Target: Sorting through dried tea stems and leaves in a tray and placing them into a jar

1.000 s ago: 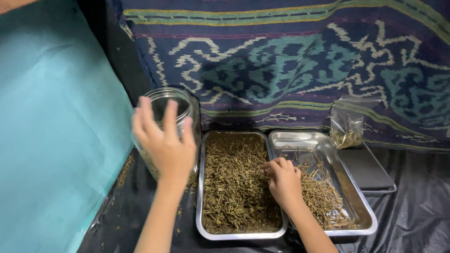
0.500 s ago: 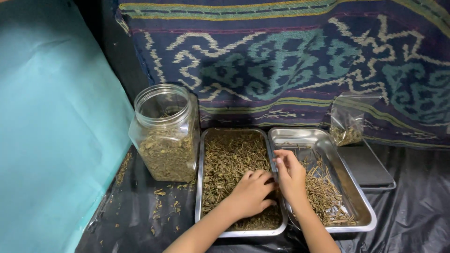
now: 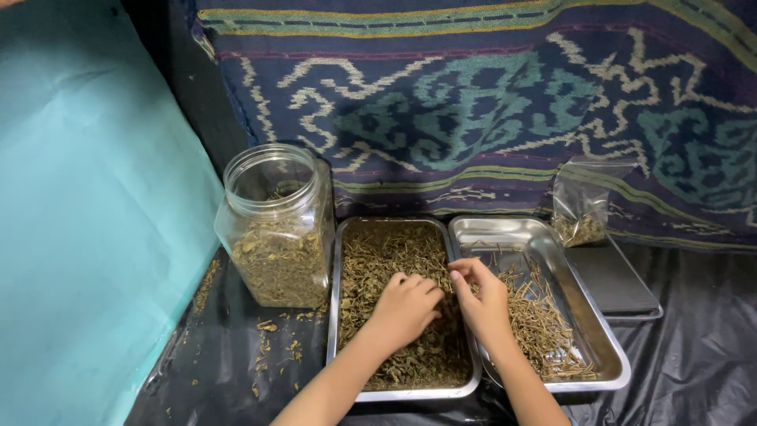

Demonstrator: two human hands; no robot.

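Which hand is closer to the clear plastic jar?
Left. The left hand rests on the herbs in the left tray, beside the jar; the right hand is farther away, by the right tray.

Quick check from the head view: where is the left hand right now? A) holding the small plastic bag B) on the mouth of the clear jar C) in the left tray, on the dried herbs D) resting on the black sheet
C: the left hand lies palm down on the dried herbs in the left tray, apart from the clear jar.

Dried herbs (image 3: 377,260) heaped in steel tray (image 3: 334,315)
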